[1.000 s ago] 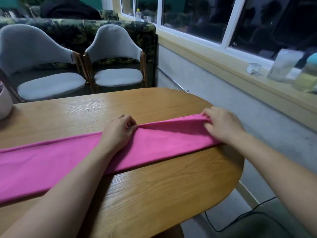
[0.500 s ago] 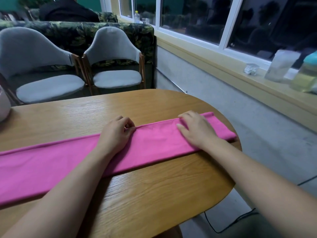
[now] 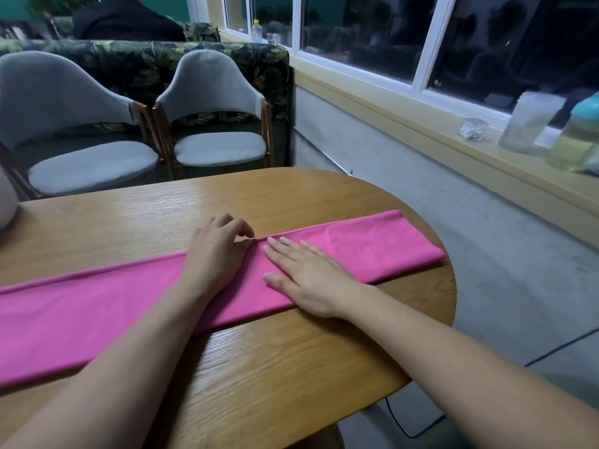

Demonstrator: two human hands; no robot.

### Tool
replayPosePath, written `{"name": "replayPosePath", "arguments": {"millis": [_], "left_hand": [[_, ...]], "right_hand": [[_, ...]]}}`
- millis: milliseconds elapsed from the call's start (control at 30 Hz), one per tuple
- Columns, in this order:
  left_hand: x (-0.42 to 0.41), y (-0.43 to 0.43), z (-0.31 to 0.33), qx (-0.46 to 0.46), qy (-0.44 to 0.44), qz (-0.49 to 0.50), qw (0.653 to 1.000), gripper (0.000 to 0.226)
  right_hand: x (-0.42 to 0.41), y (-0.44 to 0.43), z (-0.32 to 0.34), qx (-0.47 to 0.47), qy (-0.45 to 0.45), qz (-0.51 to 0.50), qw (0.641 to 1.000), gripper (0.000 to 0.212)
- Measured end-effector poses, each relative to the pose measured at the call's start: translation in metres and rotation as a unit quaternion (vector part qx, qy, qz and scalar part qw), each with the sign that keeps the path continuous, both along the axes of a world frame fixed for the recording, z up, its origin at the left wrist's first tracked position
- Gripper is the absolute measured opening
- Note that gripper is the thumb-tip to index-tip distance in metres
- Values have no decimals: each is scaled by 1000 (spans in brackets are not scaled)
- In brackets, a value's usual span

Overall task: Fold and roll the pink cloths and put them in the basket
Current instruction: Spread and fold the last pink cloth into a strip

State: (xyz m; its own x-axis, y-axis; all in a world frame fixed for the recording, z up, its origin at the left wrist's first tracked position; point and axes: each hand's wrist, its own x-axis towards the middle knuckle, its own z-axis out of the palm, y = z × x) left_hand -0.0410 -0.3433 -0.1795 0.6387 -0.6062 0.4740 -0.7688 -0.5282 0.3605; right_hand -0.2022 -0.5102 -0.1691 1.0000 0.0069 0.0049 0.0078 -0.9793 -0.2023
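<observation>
Long pink cloth strip (image 3: 372,251) lies folded across the oval wooden table (image 3: 291,367). The right hand (image 3: 308,277), flat with fingers straight, has slid inward from the strip's end, smoothing it. The left hand (image 3: 217,254) pinches the far edge. The fold looks ready for rolling.

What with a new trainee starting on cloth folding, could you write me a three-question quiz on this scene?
1. True or false: the right hand lies flat, fingers straight, on the pink cloth.
2. Pick one. The left hand is: A pinching the cloth's far edge; B lying flat with straight fingers; C lifted clear of the cloth.
3. Fill in: the cloth lies as a long folded strip on the wooden ____.

Key: 1 true; 2 A; 3 table.
</observation>
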Motion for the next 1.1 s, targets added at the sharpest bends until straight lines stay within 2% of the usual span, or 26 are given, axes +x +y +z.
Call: {"name": "replayPosePath", "arguments": {"millis": [133,400,567,733,833,933,1033,1100], "left_hand": [[-8,2,1,38,-68,-26,997,8],[-13,5,1,34,-54,-64,996,12],[-15,3,0,53,-66,-52,995,16],[-37,-12,-2,99,-58,21,993,23],[-63,-34,-1,120,-23,-1,992,32],[-84,-52,-1,166,41,-48,984,51],[-86,-45,0,239,8,-95,966,69],[-83,-33,2,240,12,-104,965,69]], "right_hand": [[-9,-41,2,-19,20,-31,999,72],[-30,-136,3,-34,42,-137,989,80],[-41,-173,6,-34,52,-203,977,83],[-29,-156,8,-27,35,-251,967,83],[-11,-106,14,22,6,-209,978,74],[10,-43,16,126,-7,-124,984,65],[23,-5,11,186,-22,-73,980,65],[26,-1,5,175,-27,-54,983,67]]}}
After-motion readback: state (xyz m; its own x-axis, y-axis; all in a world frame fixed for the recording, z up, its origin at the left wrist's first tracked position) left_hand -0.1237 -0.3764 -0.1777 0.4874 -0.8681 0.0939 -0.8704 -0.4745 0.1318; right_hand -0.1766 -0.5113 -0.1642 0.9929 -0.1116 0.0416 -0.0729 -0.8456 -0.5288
